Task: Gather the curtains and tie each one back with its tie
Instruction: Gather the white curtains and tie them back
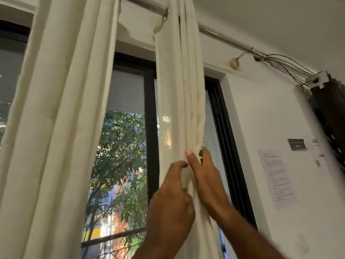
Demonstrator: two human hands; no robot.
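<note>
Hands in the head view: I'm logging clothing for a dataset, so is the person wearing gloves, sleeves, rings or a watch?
No. The left hand and right hand are both bare, with no gloves and no rings on the fingers that show. The left forearm and right forearm are uncovered to the frame's edge: no sleeve, watch or band in view.

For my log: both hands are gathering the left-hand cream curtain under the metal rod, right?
Wrong curtain. In the head view the left hand and right hand are gathering the right-hand cream curtain under the metal rod; the left-hand curtain hangs untouched.
</note>
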